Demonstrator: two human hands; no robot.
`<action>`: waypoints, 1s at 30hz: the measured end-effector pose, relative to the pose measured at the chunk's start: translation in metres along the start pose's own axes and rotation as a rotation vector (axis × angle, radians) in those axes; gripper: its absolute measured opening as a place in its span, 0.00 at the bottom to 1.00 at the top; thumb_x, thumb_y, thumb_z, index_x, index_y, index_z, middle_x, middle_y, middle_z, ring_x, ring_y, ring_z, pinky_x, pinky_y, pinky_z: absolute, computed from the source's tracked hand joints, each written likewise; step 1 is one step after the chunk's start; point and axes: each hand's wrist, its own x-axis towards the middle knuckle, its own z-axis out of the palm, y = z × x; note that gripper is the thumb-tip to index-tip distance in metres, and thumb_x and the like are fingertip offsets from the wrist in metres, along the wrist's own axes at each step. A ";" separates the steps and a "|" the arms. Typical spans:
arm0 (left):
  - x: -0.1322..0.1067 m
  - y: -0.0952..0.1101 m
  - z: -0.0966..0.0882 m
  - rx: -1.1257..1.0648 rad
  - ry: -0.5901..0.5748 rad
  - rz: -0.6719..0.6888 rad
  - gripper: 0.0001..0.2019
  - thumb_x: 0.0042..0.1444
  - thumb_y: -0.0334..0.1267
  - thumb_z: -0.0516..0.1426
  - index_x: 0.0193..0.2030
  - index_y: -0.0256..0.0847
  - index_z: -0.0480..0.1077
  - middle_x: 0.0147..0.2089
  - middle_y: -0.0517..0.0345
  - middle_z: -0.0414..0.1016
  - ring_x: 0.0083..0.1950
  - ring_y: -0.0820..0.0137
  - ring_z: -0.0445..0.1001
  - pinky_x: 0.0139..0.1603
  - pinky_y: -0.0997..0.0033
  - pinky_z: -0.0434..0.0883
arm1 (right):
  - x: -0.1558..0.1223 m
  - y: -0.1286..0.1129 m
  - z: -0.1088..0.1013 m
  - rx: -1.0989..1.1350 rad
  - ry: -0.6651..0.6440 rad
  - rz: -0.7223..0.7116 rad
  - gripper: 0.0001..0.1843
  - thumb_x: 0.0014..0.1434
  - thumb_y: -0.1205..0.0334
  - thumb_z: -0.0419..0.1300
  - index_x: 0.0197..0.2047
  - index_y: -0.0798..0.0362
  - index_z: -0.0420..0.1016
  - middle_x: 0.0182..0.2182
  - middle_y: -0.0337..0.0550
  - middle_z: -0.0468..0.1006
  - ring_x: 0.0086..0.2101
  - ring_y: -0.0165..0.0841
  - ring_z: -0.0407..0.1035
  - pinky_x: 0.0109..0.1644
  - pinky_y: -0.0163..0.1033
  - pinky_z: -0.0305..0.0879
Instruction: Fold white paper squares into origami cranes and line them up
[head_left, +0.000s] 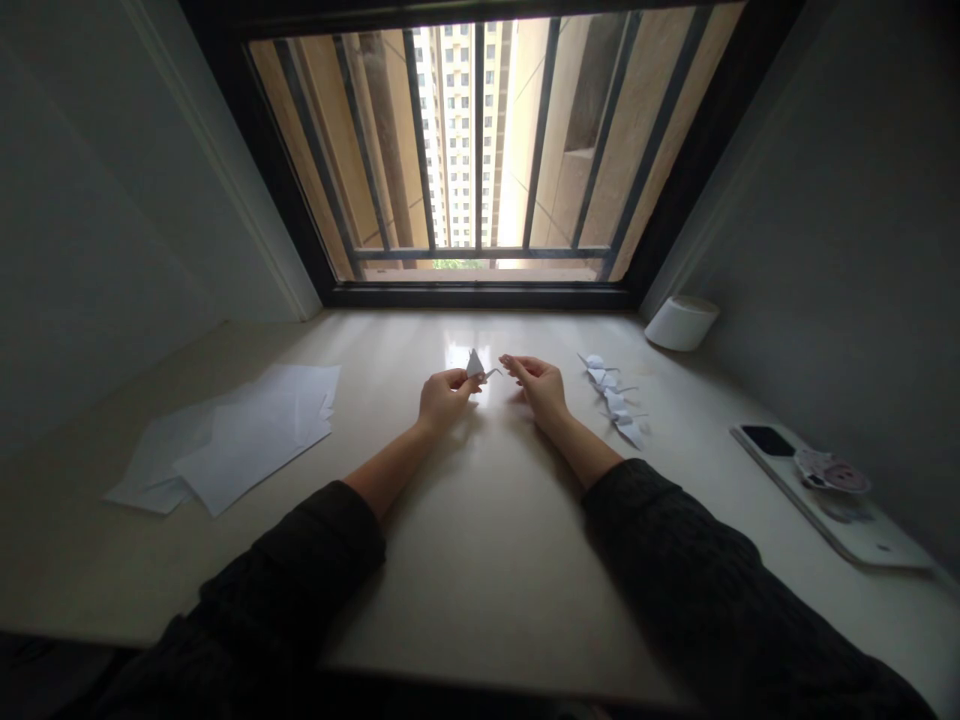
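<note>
A small white folded paper crane is pinched between the thumb and fingers of my left hand. Its pointed wing stands up, and a thin bent neck sticks out to the right. Just right of that tip is my right hand, its thumb and fingertips drawn together, with a small gap to the crane and nothing visible in them. Several finished paper cranes lie in a row on the white sill to the right of my right hand.
Loose white paper sheets lie overlapping at the left. At the right are a white phone with a cartoon grip on its back and a white cylindrical object by the wall. A dark-framed barred window closes off the far side of the white surface.
</note>
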 end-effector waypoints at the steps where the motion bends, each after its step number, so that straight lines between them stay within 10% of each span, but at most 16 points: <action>1: 0.000 0.000 0.000 0.002 0.001 0.000 0.16 0.51 0.50 0.57 0.33 0.38 0.77 0.31 0.52 0.79 0.31 0.68 0.76 0.29 0.73 0.70 | 0.000 0.000 0.000 -0.007 -0.018 -0.007 0.24 0.44 0.42 0.64 0.35 0.54 0.80 0.33 0.48 0.79 0.33 0.37 0.71 0.22 0.35 0.67; 15: -0.001 0.004 0.003 0.040 -0.054 0.044 0.17 0.49 0.52 0.59 0.29 0.39 0.76 0.29 0.54 0.78 0.32 0.68 0.76 0.31 0.74 0.67 | -0.002 -0.003 0.000 -0.318 -0.009 -0.271 0.17 0.53 0.46 0.59 0.28 0.50 0.80 0.29 0.43 0.79 0.32 0.35 0.70 0.35 0.38 0.62; 30: -0.002 0.005 0.001 0.045 -0.029 0.040 0.17 0.49 0.52 0.58 0.30 0.38 0.76 0.29 0.54 0.78 0.31 0.69 0.75 0.31 0.74 0.67 | -0.002 -0.004 0.005 -0.069 -0.058 -0.148 0.24 0.53 0.41 0.55 0.41 0.51 0.77 0.37 0.45 0.79 0.34 0.34 0.71 0.36 0.38 0.66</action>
